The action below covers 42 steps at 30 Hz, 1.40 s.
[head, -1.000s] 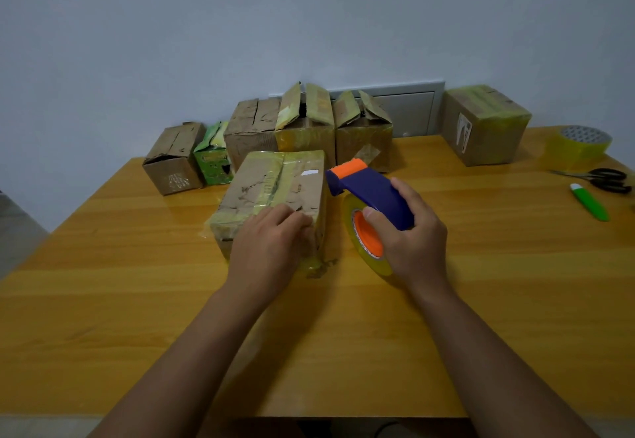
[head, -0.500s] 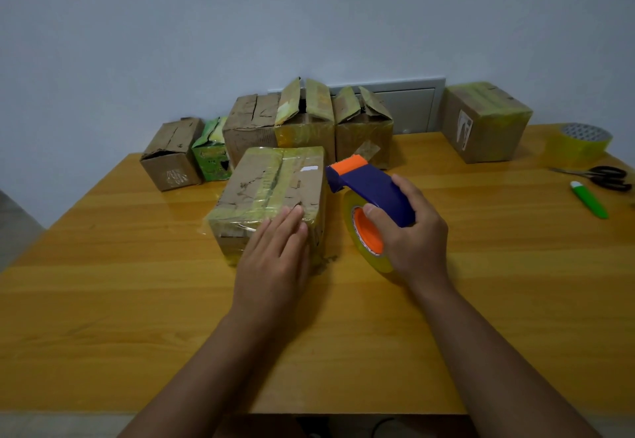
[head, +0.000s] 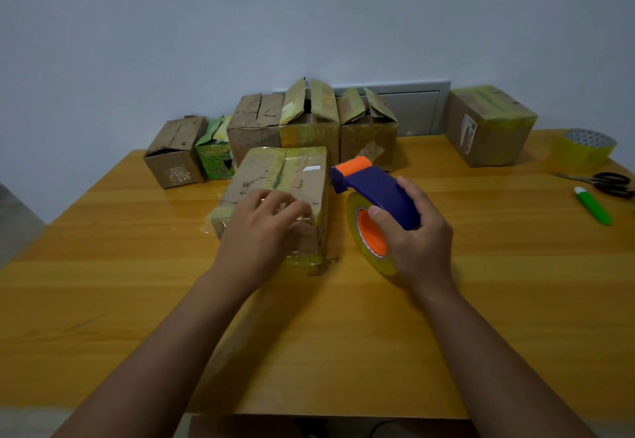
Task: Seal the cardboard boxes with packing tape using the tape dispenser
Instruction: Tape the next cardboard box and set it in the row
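Box (head: 285, 179) before scissors (head: 610, 183), spare roll (head: 584, 150)

wooden surface (head: 515, 283): yellow-orange planks, glossy, front edge at the bottom of view. scissors (head: 608, 183), black handles, lie flat far to the right of the right fingers (head: 410, 193), near the surface's right edge. green-and-white cutter (head: 592, 205) just beside the scissors on the near side, apart from them, white tip pointing away. grey wall panel (head: 415, 111) behind and beyond the right fingers, set in the plain pale wall (head: 309, 18). grey floor (head: 13, 217) shows far left of the left fingers (head: 275, 200), past the surface's edge.
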Motion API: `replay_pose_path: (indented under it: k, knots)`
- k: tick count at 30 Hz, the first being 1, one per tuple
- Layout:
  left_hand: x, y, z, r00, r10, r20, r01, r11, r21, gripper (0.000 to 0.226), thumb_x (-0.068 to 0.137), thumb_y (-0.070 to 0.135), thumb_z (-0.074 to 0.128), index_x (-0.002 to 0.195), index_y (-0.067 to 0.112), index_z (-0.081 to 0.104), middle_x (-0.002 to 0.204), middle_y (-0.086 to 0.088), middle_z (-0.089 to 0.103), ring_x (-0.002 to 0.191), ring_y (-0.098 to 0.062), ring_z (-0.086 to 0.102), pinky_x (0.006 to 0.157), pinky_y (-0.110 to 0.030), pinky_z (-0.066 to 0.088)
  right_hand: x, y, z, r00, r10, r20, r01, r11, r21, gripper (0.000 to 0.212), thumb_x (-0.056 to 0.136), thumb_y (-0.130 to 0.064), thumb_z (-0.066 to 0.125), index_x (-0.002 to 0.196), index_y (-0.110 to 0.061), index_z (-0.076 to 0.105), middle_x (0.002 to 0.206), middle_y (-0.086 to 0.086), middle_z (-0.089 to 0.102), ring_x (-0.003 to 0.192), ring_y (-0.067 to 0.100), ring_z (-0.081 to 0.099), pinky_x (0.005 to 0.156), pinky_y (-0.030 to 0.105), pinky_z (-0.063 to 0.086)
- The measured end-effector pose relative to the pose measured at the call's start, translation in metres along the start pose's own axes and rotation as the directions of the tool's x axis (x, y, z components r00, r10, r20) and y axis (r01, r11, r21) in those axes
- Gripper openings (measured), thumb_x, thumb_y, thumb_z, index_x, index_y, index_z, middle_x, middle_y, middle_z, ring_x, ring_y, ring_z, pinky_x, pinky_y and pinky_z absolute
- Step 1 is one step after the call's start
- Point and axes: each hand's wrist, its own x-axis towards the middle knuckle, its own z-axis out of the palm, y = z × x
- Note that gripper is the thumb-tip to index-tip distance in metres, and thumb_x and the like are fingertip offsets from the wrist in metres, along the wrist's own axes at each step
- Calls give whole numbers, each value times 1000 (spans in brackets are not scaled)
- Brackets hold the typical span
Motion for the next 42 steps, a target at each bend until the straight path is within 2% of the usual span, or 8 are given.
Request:
replay_pose_path:
  k: [4,8,14,17,22,28,37,42]
  knots:
    - [0,-2,9,997,-57,-50,57,998,1,36,91,43,55,106,13,68,101,-7,68,87,-28,60,70,-37,48,1,-1,1,1000,7,-7,-6,1000,7,67,76,-50,68,137,-26,51,114,-15,52,97,-4,55,73,16,50]
    - [1,0,6,989,-145,-38,144,989,-28,49,90,54,48,103,12,68,103,-9,66,93,-27,59,69,-37,50,1,0,0,1000,-4,-6,4,1000,1,69,76,-51,67,137,-26,51,116,-14,51,98,-8,54,71,11,49]
    - [-4,-21,-7,967,-212,140,210,977,29,60,91,69,26,130,36,57,139,-3,52,128,-28,44,99,-47,36,1,2,1,1000,-6,-2,6,1000,4,68,77,-50,69,138,-27,50,117,-14,51,99,-13,52,70,9,48]
    - [-3,-24,-13,946,-269,183,254,962,103,71,88,75,22,133,31,54,133,-2,58,117,-26,54,85,-39,45,1,4,1,1000,-5,-2,5,1000,6,63,82,-39,75,138,-26,50,118,-12,51,99,-9,53,71,10,48]
    - [5,8,-13,932,-328,153,287,928,239,76,85,78,24,108,20,66,105,-6,67,95,-26,60,68,-35,46,1,6,1,1000,-12,-15,12,1000,0,64,81,-42,74,138,-25,50,121,-11,52,103,-4,53,72,8,48]
    - [-2,12,-7,946,-278,165,222,930,294,67,89,72,30,98,16,64,95,-10,64,86,-30,60,66,-37,45,2,4,2,1000,-12,-18,12,1000,0,68,77,-48,70,138,-24,51,119,-13,52,101,-9,53,72,6,47]
    - [-9,14,-4,965,-236,113,182,917,356,62,93,65,32,98,11,62,94,-13,64,81,-30,58,65,-39,42,1,2,1,1000,0,-26,0,1000,5,67,77,-49,68,137,-25,51,118,-13,52,99,-1,55,78,25,54]
    - [-11,11,-14,952,-249,176,203,949,243,77,90,74,17,121,19,61,119,-7,63,108,-28,54,83,-41,43,1,1,1,1000,-1,-21,1,1000,7,68,76,-49,68,138,-25,51,120,-12,52,101,-1,55,78,24,54]
